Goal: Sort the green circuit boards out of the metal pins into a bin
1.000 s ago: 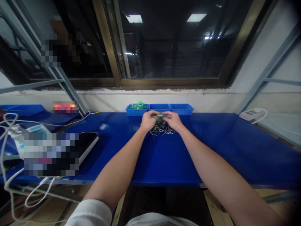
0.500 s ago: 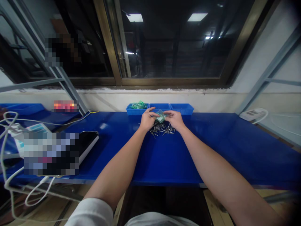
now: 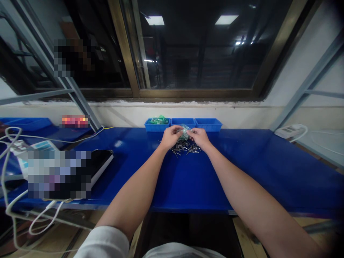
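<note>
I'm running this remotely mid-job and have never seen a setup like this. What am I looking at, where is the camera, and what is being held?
There is no machine here: the left hand and right hand are a person's own, bare. The view comes from a camera worn on that person's head, looking forward and down.

Between them, the fingers hold a small greenish see-through bag; its contents are too small to name. Just below is a loose pile of thin metal pieces on the blue table. Behind stand three blue bins in a row, the left bin holding green bagged items. At left lies a dark-screened device, partly blurred out.
</note>
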The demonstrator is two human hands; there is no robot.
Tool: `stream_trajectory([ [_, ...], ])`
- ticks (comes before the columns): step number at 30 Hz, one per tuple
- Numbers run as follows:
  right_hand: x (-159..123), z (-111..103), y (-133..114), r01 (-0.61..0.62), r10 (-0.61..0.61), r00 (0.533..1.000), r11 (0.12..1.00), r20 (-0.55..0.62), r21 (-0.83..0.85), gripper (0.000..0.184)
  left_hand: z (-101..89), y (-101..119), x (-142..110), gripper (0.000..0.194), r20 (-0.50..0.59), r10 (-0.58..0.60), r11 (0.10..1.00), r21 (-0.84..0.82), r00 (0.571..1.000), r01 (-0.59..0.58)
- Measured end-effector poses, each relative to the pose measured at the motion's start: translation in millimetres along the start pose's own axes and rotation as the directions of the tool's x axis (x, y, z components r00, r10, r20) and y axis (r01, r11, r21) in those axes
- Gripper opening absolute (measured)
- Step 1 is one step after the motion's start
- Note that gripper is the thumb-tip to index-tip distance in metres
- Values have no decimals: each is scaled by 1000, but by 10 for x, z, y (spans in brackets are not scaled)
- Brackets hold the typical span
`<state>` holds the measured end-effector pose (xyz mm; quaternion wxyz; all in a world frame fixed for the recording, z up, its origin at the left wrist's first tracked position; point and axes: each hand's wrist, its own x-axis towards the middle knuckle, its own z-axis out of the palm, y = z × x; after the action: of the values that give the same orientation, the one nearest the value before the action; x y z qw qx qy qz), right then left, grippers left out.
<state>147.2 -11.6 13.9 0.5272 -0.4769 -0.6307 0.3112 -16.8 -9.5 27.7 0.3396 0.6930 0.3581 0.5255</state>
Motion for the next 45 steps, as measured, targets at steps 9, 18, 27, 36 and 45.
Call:
stream_trajectory([
  [9,-18,-7,-29,-22,22,1000,1000,-15,-13,47,-175,16,34,17,-187,-109,992,-88,976,93],
  [18,-33,4,7,38,-25,998,970,55,-240,46,-513,-81,180,40,-552,-224,961,-262,803,88],
  [27,-75,2,-64,108,-87,994,922,73,-372,34,-519,-192,123,61,-309,-303,951,-29,902,309],
  [36,-50,-7,2,120,-96,993,826,74,-550,18,-192,-198,-41,56,116,-71,591,805,991,-52],
  [45,-30,17,84,39,47,993,731,108,-681,39,-147,-193,-43,43,238,-147,527,840,960,-128],
])
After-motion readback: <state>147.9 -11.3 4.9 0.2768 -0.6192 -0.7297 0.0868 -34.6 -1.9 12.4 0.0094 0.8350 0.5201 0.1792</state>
